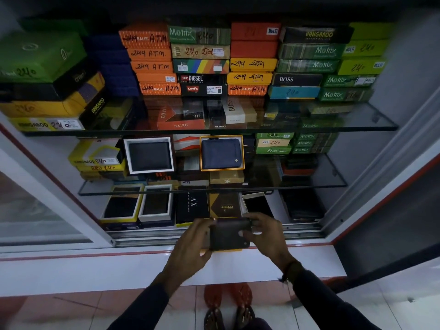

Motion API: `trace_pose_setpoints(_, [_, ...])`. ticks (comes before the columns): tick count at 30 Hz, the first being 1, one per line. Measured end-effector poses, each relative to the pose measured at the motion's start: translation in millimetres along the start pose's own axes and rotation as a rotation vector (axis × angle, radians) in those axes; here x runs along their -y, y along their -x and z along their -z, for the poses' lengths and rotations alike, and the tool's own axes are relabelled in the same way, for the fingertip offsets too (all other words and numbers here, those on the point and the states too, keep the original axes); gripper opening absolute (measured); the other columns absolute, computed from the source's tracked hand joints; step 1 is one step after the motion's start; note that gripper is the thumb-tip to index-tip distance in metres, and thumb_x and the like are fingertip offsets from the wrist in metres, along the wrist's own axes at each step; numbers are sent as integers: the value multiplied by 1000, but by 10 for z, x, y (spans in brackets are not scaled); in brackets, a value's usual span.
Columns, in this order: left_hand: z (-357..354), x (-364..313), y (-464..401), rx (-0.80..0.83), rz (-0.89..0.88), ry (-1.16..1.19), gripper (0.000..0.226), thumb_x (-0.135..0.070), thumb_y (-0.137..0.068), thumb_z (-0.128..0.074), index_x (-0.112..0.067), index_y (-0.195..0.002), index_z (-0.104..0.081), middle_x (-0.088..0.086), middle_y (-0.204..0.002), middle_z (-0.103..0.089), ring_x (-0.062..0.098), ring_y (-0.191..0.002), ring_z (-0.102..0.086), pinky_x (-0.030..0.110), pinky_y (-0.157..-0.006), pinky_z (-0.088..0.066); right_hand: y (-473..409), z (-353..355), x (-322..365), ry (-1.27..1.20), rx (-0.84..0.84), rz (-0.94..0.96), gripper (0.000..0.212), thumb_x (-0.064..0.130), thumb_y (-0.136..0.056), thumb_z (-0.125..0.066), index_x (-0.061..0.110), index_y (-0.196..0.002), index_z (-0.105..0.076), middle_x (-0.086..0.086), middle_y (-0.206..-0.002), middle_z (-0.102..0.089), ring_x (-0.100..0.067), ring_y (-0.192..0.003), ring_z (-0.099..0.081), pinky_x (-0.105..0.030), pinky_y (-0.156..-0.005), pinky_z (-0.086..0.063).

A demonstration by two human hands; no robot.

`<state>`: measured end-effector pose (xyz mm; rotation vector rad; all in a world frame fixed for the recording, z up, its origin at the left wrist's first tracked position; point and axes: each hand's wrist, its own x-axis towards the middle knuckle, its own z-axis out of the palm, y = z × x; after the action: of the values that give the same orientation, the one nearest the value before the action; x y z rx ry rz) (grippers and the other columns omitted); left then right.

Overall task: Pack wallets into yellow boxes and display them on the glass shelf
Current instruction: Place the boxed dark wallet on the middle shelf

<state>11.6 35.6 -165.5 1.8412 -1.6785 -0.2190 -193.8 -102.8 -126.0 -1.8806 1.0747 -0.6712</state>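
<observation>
A dark wallet (228, 234) lies in a yellow box whose edge (226, 250) shows just beneath it, held in front of the cabinet's sliding track. My left hand (190, 246) grips the left side of the box and wallet. My right hand (264, 232) holds the right side, thumb resting on the wallet. On the middle glass shelf (309, 185) a blue zip wallet (221, 153) stands displayed in a yellow-rimmed box, beside a black wallet in a white-rimmed box (150, 156).
Stacks of coloured wallet boxes fill the top glass shelf (357, 128). The bottom level holds open boxes (123, 206), a black AX box (191, 204) and a brown box (225, 206). A sliding glass door (35, 206) stands at left. A white ledge (95, 270) runs below.
</observation>
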Motion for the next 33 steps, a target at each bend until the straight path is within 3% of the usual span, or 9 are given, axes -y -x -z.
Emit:
trace_pose_setpoints(3, [21, 58, -162, 128, 246, 278, 93, -14, -65, -91, -34, -144, -46, -4, -124, -46, 19, -116, -60, 31, -89, -61, -186, -154, -34, -340, -10, -288, 41, -11, -69, -80, -13, -107, -68, -20, -104, -71, -37, -99, -68, -28, -76, -62])
trace_pose_setpoints(6, [-20, 50, -302, 301, 379, 173, 92, -9, -67, -89, -30, -144, -44, 1, -124, -40, 26, -121, -52, 35, -96, -57, -308, -379, -61, -132, -12, -397, 35, 3, -70, -84, -6, -101, -73, -19, -102, -74, -34, -97, -72, -38, -84, -61])
trace_pose_setpoints(8, [-94, 80, -356, 380, 491, 93, 90, -10, -67, -87, -26, -145, -44, 7, -132, -34, 27, -126, -46, 37, -101, -54, -339, -490, -65, 49, -18, -406, 37, 17, -67, -88, 6, -100, -75, -8, -101, -76, -21, -92, -72, -30, -82, -60])
trace_pose_setpoints(11, [-194, 75, -386, 270, 657, 271, 72, -7, -71, -82, -22, -133, -50, 7, -128, -45, 28, -120, -53, 35, -84, -58, -408, -567, -84, 111, 10, -422, 42, 26, -65, -89, 13, -102, -73, -2, -104, -75, -17, -95, -71, -27, -79, -59])
trace_pose_setpoints(14, [-232, -6, -397, 81, 809, 399, 39, -4, -80, -72, -21, -113, -58, 3, -99, -64, 30, -105, -66, 31, -69, -55, -433, -552, -123, 125, 54, -528, 54, 36, -61, -90, 12, -106, -70, -3, -105, -73, -21, -100, -70, -34, -85, -60])
trace_pose_setpoints(19, [-212, -150, -404, 74, 806, 319, 28, -3, -82, -70, -18, -105, -67, 5, -96, -69, 29, -100, -67, 41, -80, -61, -333, -555, -139, 155, 53, -578, 55, 31, -61, -91, 13, -105, -64, -4, -104, -72, -20, -98, -69, -31, -78, -57])
trace_pose_setpoints(24, [-108, -430, -414, -75, 673, 262, 50, -5, -78, -77, -21, -121, -57, 6, -119, -65, 25, -109, -64, 33, -79, -60, -149, -264, 47, -32, -157, -540, 47, 27, -50, -95, 14, -88, -70, 9, -70, -68, 4, -50, -62, -7, -37, -38])
trace_pose_setpoints(28, [71, -880, -562, -219, 495, 268, 60, -5, -76, -77, -29, -125, -52, -2, -124, -58, 16, -108, -60, 16, -79, -48, -35, 179, 283, -123, -334, -376, 49, 25, -50, -94, 22, -88, -63, 10, -82, -69, -13, -78, -68, -32, -66, -59])
trace_pose_setpoints(33, [310, -1418, -1147, -370, 314, 291, 59, -10, -82, -77, -22, -132, -50, 1, -131, -57, 20, -119, -58, 34, -97, -55, -348, 798, 636, -92, -530, -184, 47, 27, -55, -92, 21, -90, -62, 7, -79, -70, -9, -71, -67, -19, -60, -55])
